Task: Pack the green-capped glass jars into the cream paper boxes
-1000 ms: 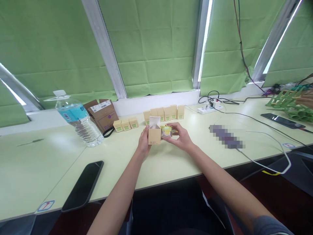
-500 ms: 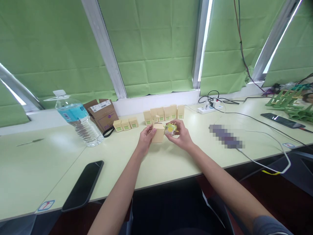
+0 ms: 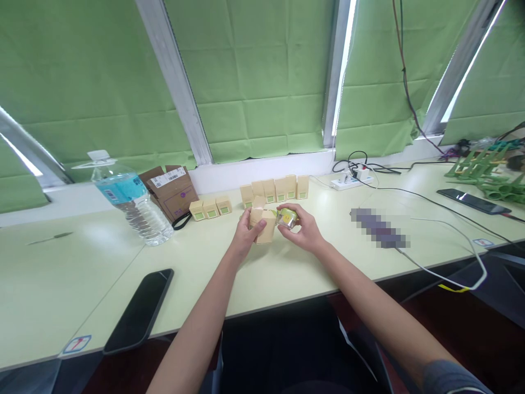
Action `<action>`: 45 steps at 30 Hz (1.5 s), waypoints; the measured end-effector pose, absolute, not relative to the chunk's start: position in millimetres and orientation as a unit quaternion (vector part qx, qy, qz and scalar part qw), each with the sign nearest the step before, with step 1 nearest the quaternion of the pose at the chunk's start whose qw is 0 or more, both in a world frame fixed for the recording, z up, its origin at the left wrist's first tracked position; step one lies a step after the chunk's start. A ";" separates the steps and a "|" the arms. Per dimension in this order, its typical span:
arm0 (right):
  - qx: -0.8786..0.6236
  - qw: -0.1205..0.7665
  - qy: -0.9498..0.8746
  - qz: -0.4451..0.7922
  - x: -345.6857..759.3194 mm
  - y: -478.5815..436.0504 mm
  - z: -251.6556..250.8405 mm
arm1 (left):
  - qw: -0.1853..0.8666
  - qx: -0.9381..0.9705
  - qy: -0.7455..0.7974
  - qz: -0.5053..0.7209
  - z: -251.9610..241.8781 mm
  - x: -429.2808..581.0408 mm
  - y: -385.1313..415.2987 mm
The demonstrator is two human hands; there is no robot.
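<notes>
Head view: the left hand (image 3: 244,236) has its grip around a small, square-edged box (image 3: 266,232) of matte tan card, flap (image 3: 258,204) raised, over the smooth, pale counter (image 3: 270,282). Just beside it, the right hand (image 3: 307,227) grasps a rounded, clear case (image 3: 287,219) with yellow-green trim. Compared with half a second ago, the box leans more and its flap shows broader; the case remains in the right grip.
</notes>
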State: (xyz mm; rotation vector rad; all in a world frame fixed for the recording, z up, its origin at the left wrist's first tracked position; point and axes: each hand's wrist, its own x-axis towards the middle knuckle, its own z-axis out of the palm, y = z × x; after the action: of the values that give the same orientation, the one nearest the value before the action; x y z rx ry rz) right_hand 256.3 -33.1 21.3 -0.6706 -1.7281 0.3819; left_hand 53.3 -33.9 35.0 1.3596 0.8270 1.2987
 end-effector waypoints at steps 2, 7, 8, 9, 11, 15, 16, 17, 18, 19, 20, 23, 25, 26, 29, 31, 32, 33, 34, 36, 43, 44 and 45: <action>-0.283 0.579 -0.746 0.169 256.7 -34.4 21.9 | 0.514 0.574 0.349 0.534 34.5 52.8 -33.9; -0.271 0.544 -0.770 0.191 259.3 -36.7 23.5 | 0.525 0.583 0.344 0.517 32.6 51.5 -34.2; -0.269 0.538 -0.775 0.196 259.8 -36.8 23.5 | 0.526 0.584 0.340 0.516 32.7 51.8 -34.4; -0.265 0.533 -0.778 0.199 260.2 -36.7 23.4 | 0.527 0.583 0.337 0.518 33.1 52.3 -34.6; -0.259 0.530 -0.781 0.204 260.7 -36.2 22.9 | 0.528 0.577 0.336 0.525 34.6 53.7 -35.2; -0.252 0.530 -0.784 0.203 261.2 -35.4 22.0 | 0.527 0.566 0.343 0.533 36.2 54.9 -35.2; -0.249 0.530 -0.785 0.202 261.4 -35.4 22.1 | 0.525 0.568 0.345 0.531 35.6 54.4 -34.9; -0.245 0.530 -0.786 0.202 261.7 -35.5 22.3 | 0.524 0.571 0.348 0.527 34.7 53.8 -34.4; -0.241 0.532 -0.786 0.202 261.9 -35.5 22.6 | 0.524 0.575 0.350 0.521 33.5 53.0 -33.9; -0.238 0.533 -0.786 0.201 262.2 -35.5 23.0 | 0.526 0.579 0.352 0.514 32.2 52.2 -33.4; -0.235 0.535 -0.786 0.200 262.5 -35.4 23.4 | 0.528 0.583 0.352 0.507 31.1 51.6 -33.2; -0.228 0.542 -0.786 0.189 263.3 -34.8 24.2 | 0.537 0.596 0.346 0.487 29.3 51.2 -33.8; -0.227 0.544 -0.787 0.181 263.7 -34.3 24.5 | 0.535 0.605 0.340 0.482 29.7 52.1 -35.0; -0.228 0.545 -0.787 0.178 263.8 -34.1 24.5 | 0.531 0.609 0.338 0.483 30.2 52.7 -35.6; -0.231 0.547 -0.785 0.178 264.4 -33.8 24.4 | 0.527 0.608 0.331 0.493 31.4 54.0 -36.6; -0.228 0.553 -0.782 0.178 264.9 -33.6 23.8 | 0.533 0.601 0.330 0.497 31.6 53.9 -36.5; -0.226 0.556 -0.780 0.177 265.2 -33.6 23.5 | 0.536 0.597 0.331 0.496 31.6 53.6 -36.3; -0.225 0.560 -0.777 0.177 265.4 -33.5 23.0 | 0.538 0.595 0.333 0.496 31.6 53.3 -36.2; -0.226 0.564 -0.775 0.176 265.7 -33.4 22.6 | 0.538 0.593 0.336 0.495 31.7 53.1 -36.2; -0.229 0.570 -0.769 0.178 266.2 -33.3 21.8 | 0.536 0.590 0.341 0.498 32.4 52.9 -36.5; -0.240 0.578 -0.760 0.177 266.0 -33.8 21.9 | 0.529 0.591 0.337 0.508 38.8 54.8 -40.5; -0.243 0.584 -0.755 0.174 265.5 -33.9 22.1 | 0.527 0.591 0.337 0.509 39.5 55.0 -41.0; -0.249 0.590 -0.749 0.171 265.0 -33.8 22.3 | 0.526 0.592 0.338 0.509 39.9 55.1 -41.5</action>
State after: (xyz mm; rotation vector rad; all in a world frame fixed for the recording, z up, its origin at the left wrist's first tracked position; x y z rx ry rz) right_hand 265.0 -33.8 22.3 -0.5800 -1.7424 0.3975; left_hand 55.1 -41.5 39.9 1.4161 0.8075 1.2170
